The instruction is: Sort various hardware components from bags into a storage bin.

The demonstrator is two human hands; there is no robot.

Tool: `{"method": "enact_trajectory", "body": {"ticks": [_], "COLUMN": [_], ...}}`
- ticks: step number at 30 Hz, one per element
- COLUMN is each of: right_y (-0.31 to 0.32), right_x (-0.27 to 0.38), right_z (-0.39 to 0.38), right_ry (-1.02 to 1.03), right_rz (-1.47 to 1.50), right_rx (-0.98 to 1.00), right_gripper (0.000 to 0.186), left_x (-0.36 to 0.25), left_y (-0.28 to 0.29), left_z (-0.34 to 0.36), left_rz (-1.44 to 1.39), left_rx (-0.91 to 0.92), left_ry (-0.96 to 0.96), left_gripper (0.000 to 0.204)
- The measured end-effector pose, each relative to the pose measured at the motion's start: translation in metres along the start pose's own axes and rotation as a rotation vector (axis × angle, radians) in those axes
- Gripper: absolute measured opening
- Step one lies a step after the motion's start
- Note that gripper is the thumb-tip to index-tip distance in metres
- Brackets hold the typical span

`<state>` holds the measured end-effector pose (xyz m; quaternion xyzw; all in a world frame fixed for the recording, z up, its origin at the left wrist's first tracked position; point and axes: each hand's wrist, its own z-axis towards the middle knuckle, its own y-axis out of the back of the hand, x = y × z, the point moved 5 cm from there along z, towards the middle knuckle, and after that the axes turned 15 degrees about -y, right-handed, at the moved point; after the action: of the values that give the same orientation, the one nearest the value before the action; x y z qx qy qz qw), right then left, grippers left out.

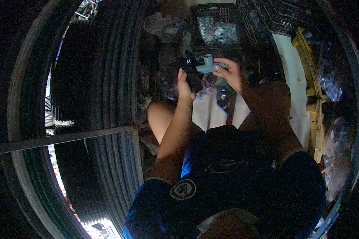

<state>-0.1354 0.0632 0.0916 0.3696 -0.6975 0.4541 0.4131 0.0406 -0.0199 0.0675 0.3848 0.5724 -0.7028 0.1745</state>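
Note:
A blue-grey plastic pipe tee [206,67] is held up in front of me, its short branch pointing upward. My right hand [232,73] is closed on the tee's right end, with thumb and fingers pinching it. My left hand [184,86] is wrapped round a dark black item [193,75] with a small white mark on it. That black item is close to the tee's left end; whether they touch, I cannot tell. Too little light falls on it to make out its kind. Below the hands, between my knees, a dark grey object [222,97] is partly visible over a pale surface.
A black crate [214,11] with clear plastic bags of parts stands ahead. More clear bags [163,27] lie to its left. Yellow crates [307,63] and clear bags [334,149] line the right. Tall stacks of dark ribbed lengths [115,79] with a crossbar [68,139] flank the left.

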Motion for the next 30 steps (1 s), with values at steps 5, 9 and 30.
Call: {"method": "enact_trajectory", "body": {"ticks": [5, 9, 30], "right_y": [-0.024, -0.026, 0.001], "right_x": [0.022, 0.036, -0.052], "right_z": [0.001, 0.01, 0.05], "right_ry": [0.279, 0.353, -0.068], "right_rz": [-0.592, -0.894, -0.391], "right_rx": [0.067, 0.208, 0.001], "right_gripper": [0.039, 0.044, 0.029], "left_x": [0.017, 0.021, 0.016], "left_y": [0.001, 0.021, 0.003], "left_z": [-0.005, -0.004, 0.02], "left_rz": [0.061, 0.877, 0.853], "left_rx": [-0.166, -0.162, 0.071], "left_ry": [0.177, 0.245, -0.234], "left_gripper": [0.051, 0.064, 0.028]}}
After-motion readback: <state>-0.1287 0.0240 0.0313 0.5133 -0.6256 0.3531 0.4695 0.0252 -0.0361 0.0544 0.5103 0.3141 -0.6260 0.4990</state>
